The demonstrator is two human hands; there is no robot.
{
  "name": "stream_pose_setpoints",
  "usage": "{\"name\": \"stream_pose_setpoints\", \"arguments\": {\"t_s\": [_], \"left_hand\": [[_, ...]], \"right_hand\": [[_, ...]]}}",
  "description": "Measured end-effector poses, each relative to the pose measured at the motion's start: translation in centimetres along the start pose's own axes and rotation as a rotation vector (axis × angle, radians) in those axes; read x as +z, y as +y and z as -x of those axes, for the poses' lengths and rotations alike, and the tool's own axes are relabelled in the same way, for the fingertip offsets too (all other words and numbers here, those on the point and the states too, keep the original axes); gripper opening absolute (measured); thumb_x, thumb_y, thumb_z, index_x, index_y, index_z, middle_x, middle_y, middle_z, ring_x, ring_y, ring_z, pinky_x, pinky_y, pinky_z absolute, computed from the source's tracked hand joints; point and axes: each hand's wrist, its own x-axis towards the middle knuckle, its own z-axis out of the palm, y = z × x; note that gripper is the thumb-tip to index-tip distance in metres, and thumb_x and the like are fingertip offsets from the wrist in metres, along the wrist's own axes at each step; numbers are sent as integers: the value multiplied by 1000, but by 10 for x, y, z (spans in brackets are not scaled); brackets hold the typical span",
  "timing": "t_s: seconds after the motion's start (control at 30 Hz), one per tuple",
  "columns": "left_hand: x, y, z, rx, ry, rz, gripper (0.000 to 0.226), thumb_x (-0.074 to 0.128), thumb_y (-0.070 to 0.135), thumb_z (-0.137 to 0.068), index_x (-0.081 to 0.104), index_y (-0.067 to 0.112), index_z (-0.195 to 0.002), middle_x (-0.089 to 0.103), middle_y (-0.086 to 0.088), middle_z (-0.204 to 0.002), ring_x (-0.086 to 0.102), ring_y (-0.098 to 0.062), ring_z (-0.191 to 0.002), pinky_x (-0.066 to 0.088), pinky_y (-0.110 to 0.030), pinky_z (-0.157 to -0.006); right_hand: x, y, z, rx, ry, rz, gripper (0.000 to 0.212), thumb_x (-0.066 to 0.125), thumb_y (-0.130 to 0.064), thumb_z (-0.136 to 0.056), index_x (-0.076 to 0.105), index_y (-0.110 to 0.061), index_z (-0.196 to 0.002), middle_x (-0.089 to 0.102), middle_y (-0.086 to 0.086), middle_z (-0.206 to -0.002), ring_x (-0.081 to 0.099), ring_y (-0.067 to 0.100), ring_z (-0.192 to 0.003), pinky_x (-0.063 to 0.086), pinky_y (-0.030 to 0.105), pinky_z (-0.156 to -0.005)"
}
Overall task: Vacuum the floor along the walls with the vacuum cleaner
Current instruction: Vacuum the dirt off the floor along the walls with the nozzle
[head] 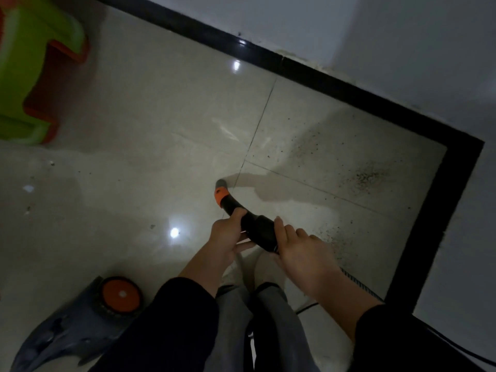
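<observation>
I hold the black vacuum wand [257, 226] in both hands over the pale tiled floor [150, 146]. My left hand [226, 237] grips it near the front. My right hand [303, 253] holds its rear end, fingers wrapped over the tube. The orange collar and grey nozzle tip [221, 190] touch the floor at a tile joint. The grey vacuum cleaner body [75, 328], with an orange wheel [120, 294], sits at the lower left. Dark dust specks [367, 175] lie near the corner, close to the black skirting board [319, 79].
A green and red plastic stool [32, 63] stands at the upper left. White walls [402, 49] meet in a corner at the right. A black cable [359, 284] runs along the floor by my right arm. My legs and feet are below the wand.
</observation>
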Motion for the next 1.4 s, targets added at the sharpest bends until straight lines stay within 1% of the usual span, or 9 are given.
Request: {"name": "stream_pose_setpoints", "arguments": {"t_s": [0.13,0.53,0.63,0.7,0.77,0.83,0.97,1.07,1.4], "left_hand": [[24,9,-3,1,-13,-76,47,55,25,-99,47,-7,-133,63,-20,-118,66,-24,-90,56,-28,-47],[69,18,-6,11,5,-283,48,54,26,-99,47,-6,-135,63,-20,-115,65,-26,-92,57,-41,-84],[74,26,-6,12,17,-321,47,56,26,-99,50,-7,-131,64,-18,-106,66,-26,-87,59,-39,-76],[79,32,-5,19,1,-360,42,55,25,-99,51,-6,-127,64,-16,-101,66,-25,-85,59,-33,-60],[80,37,-7,15,-2,-406,40,55,25,-99,52,-4,-126,66,-15,-100,67,-24,-85,57,-30,-54],[79,44,-10,0,-2,-452,41,56,26,-98,52,-3,-128,67,-16,-105,68,-26,-89,57,-31,-53],[70,66,-16,-6,-9,-577,44,55,26,-99,49,-7,-128,65,-16,-100,67,-25,-83,57,-30,-52],[62,85,-16,-9,-22,-672,39,56,25,-99,51,-5,-123,63,-13,-91,66,-25,-80,57,-29,-51],[55,93,-22,-54,-101,-927,29,56,22,-99,53,-2,-114,66,-16,-96,66,-27,-87,55,-33,-61]], "right_hand": [[-1,14,3,88,-8,-29,76,94,-39,-48,70,4,-107,64,10,-66,58,22,-46,42,25,-36],[4,37,13,273,4,-149,76,96,-32,-43,71,2,-106,64,11,-68,58,21,-47,40,25,-32],[4,38,11,295,-32,-183,82,97,-33,-41,69,2,-111,66,10,-73,60,21,-50,40,26,-31],[-1,38,8,298,-112,-183,84,86,-35,-68,51,4,-133,66,14,-97,64,24,-72,49,32,-44],[-2,34,9,290,-110,-262,73,54,-29,-98,14,2,-151,51,16,-129,58,29,-103,52,38,-69],[-5,27,6,351,-145,-381,67,41,-27,-103,4,0,-152,45,17,-136,54,31,-111,50,38,-76],[1,4,-9,453,-91,-315,73,56,-36,-96,24,3,-149,59,17,-119,62,29,-91,50,38,-58],[7,-15,-20,522,-67,-286,84,87,-42,-63,57,4,-127,67,11,-84,60,22,-57,42,32,-32],[19,-72,-23,845,97,-383,76,89,-30,-59,61,5,-120,66,12,-77,58,27,-51,43,34,-29]]}}
